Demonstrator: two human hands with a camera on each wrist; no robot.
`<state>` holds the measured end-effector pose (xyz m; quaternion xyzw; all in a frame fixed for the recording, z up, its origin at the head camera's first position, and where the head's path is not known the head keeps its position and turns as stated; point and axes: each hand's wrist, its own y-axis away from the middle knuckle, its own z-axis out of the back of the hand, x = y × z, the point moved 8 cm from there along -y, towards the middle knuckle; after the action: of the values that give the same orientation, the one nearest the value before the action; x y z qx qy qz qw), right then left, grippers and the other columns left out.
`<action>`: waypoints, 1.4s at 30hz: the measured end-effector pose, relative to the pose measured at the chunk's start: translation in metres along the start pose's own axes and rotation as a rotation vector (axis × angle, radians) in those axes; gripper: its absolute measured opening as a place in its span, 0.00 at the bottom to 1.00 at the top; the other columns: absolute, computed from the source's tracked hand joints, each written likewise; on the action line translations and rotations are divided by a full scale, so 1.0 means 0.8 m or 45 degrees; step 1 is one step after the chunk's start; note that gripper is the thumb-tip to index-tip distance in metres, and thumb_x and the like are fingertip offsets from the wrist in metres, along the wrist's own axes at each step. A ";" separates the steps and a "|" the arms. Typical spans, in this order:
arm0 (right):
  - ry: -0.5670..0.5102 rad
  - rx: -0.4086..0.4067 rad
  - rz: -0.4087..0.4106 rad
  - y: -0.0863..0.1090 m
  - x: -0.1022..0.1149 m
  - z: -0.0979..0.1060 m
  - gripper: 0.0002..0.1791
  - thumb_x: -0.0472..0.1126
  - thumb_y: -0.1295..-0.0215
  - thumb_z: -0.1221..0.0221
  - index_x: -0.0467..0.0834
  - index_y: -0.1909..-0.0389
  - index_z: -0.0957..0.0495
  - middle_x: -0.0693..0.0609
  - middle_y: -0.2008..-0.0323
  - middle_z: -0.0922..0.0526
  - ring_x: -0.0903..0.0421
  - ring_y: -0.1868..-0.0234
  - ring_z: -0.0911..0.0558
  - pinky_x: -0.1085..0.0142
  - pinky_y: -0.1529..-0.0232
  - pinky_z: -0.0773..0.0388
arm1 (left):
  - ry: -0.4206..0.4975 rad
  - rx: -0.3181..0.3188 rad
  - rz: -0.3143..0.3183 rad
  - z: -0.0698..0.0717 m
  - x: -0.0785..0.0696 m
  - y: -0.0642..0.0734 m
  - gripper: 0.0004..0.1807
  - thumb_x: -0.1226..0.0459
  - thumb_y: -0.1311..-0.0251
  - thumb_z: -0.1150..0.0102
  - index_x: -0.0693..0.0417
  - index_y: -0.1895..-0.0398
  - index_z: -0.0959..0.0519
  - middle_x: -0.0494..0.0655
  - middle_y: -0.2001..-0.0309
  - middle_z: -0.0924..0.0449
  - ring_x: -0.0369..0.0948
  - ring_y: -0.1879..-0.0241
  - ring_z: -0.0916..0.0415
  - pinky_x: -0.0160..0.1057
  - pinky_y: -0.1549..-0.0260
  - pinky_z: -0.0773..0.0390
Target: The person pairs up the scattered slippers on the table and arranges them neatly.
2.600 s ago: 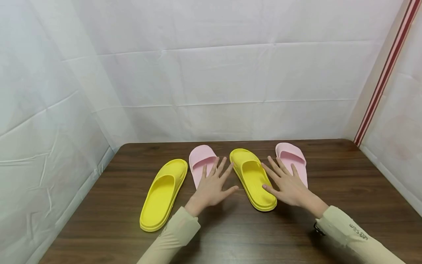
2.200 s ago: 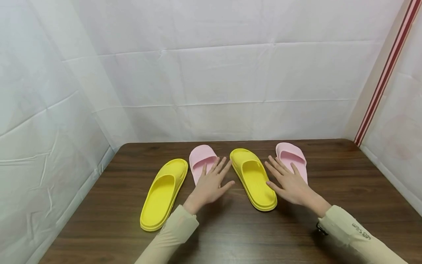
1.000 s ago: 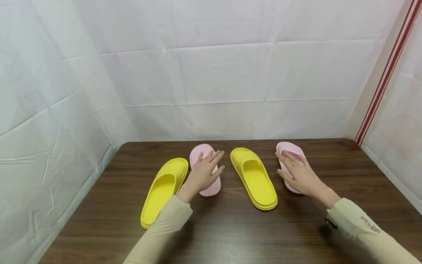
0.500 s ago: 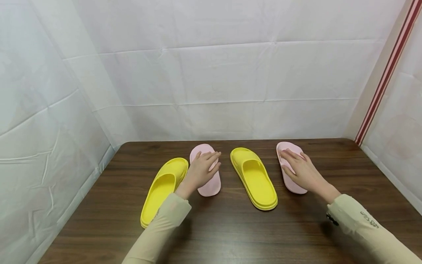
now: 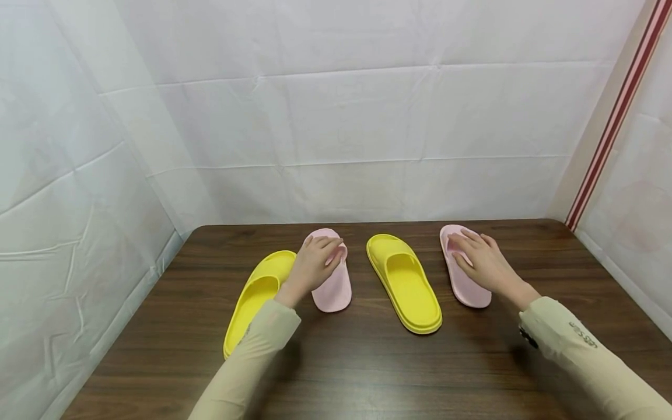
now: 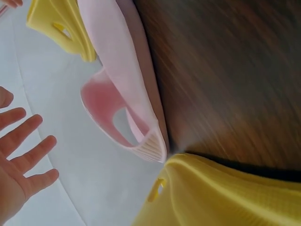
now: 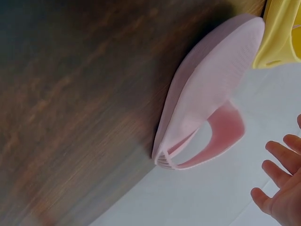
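Note:
My left hand (image 5: 313, 263) hovers over the upper part of a pink slipper (image 5: 333, 293), partly hiding its strap. In the left wrist view its spread fingers (image 6: 29, 153) stand apart from that slipper's strap. Over the other pink slipper (image 5: 469, 291), my right hand (image 5: 485, 263) hangs with fingers loosely bent. The right wrist view shows a gap between the right hand (image 7: 284, 193) and the pink strap (image 7: 229, 129). Neither hand holds anything. A yellow slipper (image 5: 255, 297) lies left of the left hand, its edge covered by my arm; another yellow slipper (image 5: 413, 293) lies between the hands.
All the slippers lie on a dark wood table (image 5: 362, 367), toes pointing to its far edge. White sheeting (image 5: 346, 116) rises behind and at both sides. A red-striped band (image 5: 611, 128) runs down the right corner.
Both hands have drifted outward from the middle, and their spread fingers have relaxed and bent. The heels of both pink slippers have come into sight. The slippers have kept their places.

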<state>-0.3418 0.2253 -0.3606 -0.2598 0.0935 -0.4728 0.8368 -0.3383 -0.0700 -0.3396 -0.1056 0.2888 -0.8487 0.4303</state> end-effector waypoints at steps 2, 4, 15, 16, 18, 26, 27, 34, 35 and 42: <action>0.010 -0.026 0.009 -0.002 -0.002 0.001 0.21 0.36 0.46 0.43 0.36 0.49 0.29 0.39 0.50 0.24 0.40 0.43 0.31 0.42 0.48 0.42 | -0.010 -0.007 -0.006 0.000 0.002 -0.001 0.16 0.62 0.44 0.45 0.54 0.52 0.24 0.49 0.55 0.20 0.47 0.52 0.26 0.54 0.45 0.35; 0.022 -0.045 0.012 -0.004 -0.005 0.001 0.21 0.36 0.46 0.43 0.36 0.49 0.29 0.38 0.50 0.24 0.39 0.44 0.31 0.43 0.48 0.41 | -0.016 -0.021 -0.012 0.000 0.005 -0.002 0.16 0.63 0.45 0.45 0.55 0.52 0.24 0.50 0.55 0.20 0.49 0.52 0.26 0.53 0.45 0.35; 0.027 -0.011 -0.064 -0.013 -0.021 -0.010 0.21 0.38 0.42 0.45 0.37 0.47 0.29 0.36 0.47 0.28 0.38 0.43 0.33 0.42 0.49 0.42 | -0.045 0.015 0.044 -0.011 0.020 -0.005 0.18 0.62 0.43 0.47 0.57 0.48 0.26 0.50 0.51 0.23 0.50 0.48 0.29 0.54 0.45 0.35; 0.026 0.001 -0.075 -0.014 -0.023 -0.011 0.21 0.39 0.42 0.45 0.37 0.47 0.30 0.36 0.46 0.29 0.38 0.43 0.34 0.42 0.49 0.42 | -0.050 0.024 0.054 -0.012 0.020 -0.006 0.19 0.61 0.42 0.47 0.57 0.48 0.26 0.51 0.50 0.24 0.50 0.48 0.29 0.54 0.45 0.35; 0.020 0.026 -0.100 -0.015 -0.028 -0.015 0.21 0.40 0.41 0.46 0.38 0.46 0.31 0.36 0.45 0.30 0.38 0.42 0.35 0.42 0.49 0.42 | -0.050 0.045 0.079 -0.014 0.022 -0.007 0.19 0.60 0.41 0.49 0.57 0.47 0.27 0.51 0.49 0.24 0.51 0.47 0.29 0.55 0.44 0.36; 0.003 0.138 -0.170 -0.021 -0.042 -0.032 0.22 0.44 0.36 0.52 0.40 0.43 0.35 0.37 0.41 0.35 0.38 0.40 0.39 0.40 0.51 0.44 | -0.085 0.138 0.163 -0.031 0.031 -0.007 0.20 0.58 0.39 0.53 0.56 0.45 0.29 0.50 0.46 0.27 0.51 0.44 0.32 0.55 0.44 0.37; 0.001 0.154 -0.184 -0.022 -0.043 -0.034 0.22 0.44 0.36 0.53 0.40 0.42 0.35 0.38 0.40 0.36 0.38 0.40 0.40 0.40 0.50 0.45 | -0.083 0.149 0.172 -0.032 0.032 -0.007 0.21 0.58 0.38 0.54 0.56 0.44 0.30 0.50 0.45 0.27 0.51 0.44 0.32 0.54 0.44 0.37; -0.002 0.250 -0.263 -0.023 -0.055 -0.047 0.24 0.46 0.35 0.55 0.42 0.40 0.38 0.38 0.37 0.39 0.36 0.38 0.43 0.39 0.49 0.46 | -0.071 0.270 0.259 -0.048 0.039 -0.008 0.24 0.57 0.37 0.56 0.57 0.40 0.35 0.52 0.42 0.31 0.52 0.41 0.37 0.55 0.42 0.40; -0.002 0.259 -0.270 -0.023 -0.056 -0.048 0.24 0.46 0.35 0.55 0.42 0.40 0.38 0.38 0.37 0.40 0.36 0.38 0.43 0.39 0.49 0.46 | -0.071 0.283 0.267 -0.051 0.040 -0.008 0.24 0.57 0.37 0.57 0.57 0.39 0.36 0.52 0.41 0.32 0.53 0.40 0.38 0.55 0.42 0.41; -0.009 0.333 -0.307 -0.023 -0.060 -0.059 0.25 0.48 0.34 0.56 0.43 0.38 0.41 0.37 0.35 0.44 0.36 0.36 0.46 0.39 0.49 0.48 | -0.058 0.348 0.290 -0.066 0.045 -0.007 0.25 0.54 0.36 0.59 0.58 0.39 0.37 0.54 0.40 0.35 0.54 0.39 0.40 0.56 0.41 0.43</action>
<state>-0.4001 0.2415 -0.3948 -0.1596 -0.0035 -0.5769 0.8010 -0.3870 -0.0748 -0.3819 -0.0318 0.1710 -0.8231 0.5405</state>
